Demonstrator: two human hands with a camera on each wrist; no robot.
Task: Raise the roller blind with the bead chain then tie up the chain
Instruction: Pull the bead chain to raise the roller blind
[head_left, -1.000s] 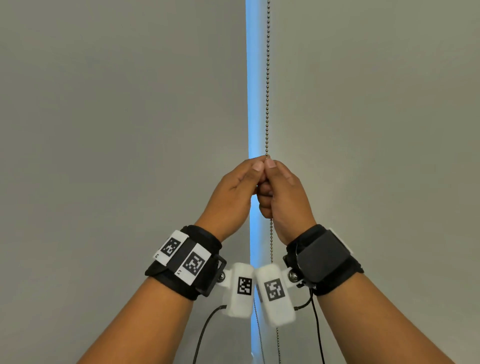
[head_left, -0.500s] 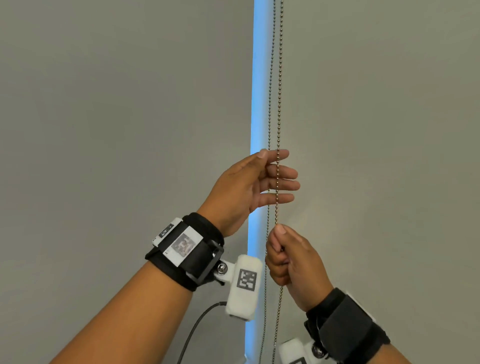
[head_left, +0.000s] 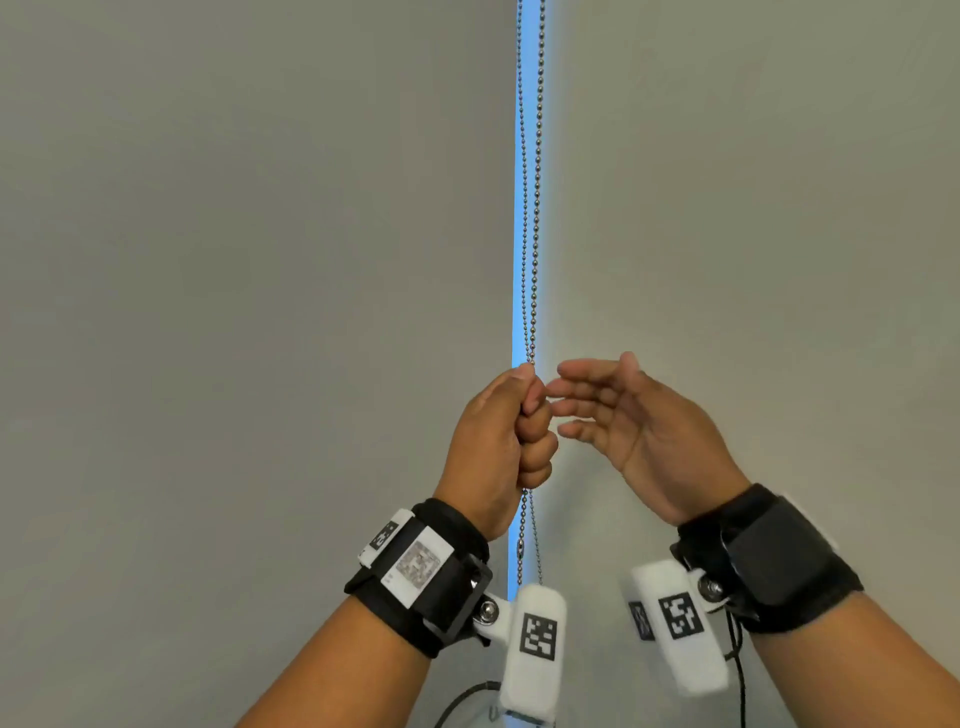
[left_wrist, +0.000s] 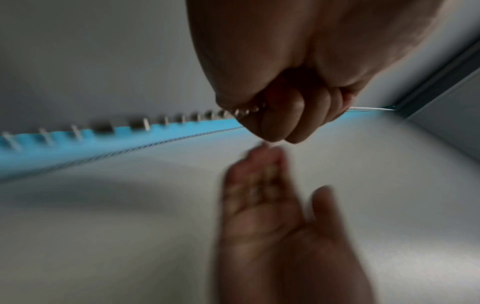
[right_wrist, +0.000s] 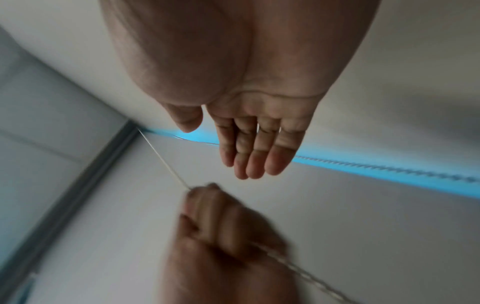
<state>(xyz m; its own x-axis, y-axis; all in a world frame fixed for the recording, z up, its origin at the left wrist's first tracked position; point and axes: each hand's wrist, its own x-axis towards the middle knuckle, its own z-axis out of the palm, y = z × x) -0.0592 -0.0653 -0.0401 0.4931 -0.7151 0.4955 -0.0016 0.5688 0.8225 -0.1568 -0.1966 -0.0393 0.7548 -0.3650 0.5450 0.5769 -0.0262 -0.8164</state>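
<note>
Landmark: bright blue vertical gap (head_left: 519, 234) between two grey panels.

1. Left grey blind panel (head_left: 234, 260): plain matte surface, fills everything left of the gap.

2. Left wrist strap (head_left: 415, 577), black, with white coded tags and a white camera block (head_left: 535, 654) hanging beneath it, below and just left of the gap.

3. Left hand (head_left: 498, 441): fist closed round the bead chain, thumb on top, directly over the lower end of the gap. In the left wrist view (left_wrist: 283, 115) the beads enter the curled fingers from the left.

4. Bead chain (head_left: 535, 208): two metal strands running down the gap's right edge. Both meet the top of the fist; strands come out below it, one carrying an oval connector (head_left: 521, 550).

5. Right hand (head_left: 639, 421): just right of the gap, fingers straight and spread, palm turned toward the fist, fingertips (head_left: 558, 400) close beside it. Holds nothing. The right wrist view (right_wrist: 254, 148) confirms flat, empty fingers clear of the chain.

6. Right wrist strap (head_left: 769, 561), black, with a white tagged block (head_left: 675, 623), blurred.

7. Right grey roller blind (head_left: 753, 208): plain, fills the area right of the gap.
</note>
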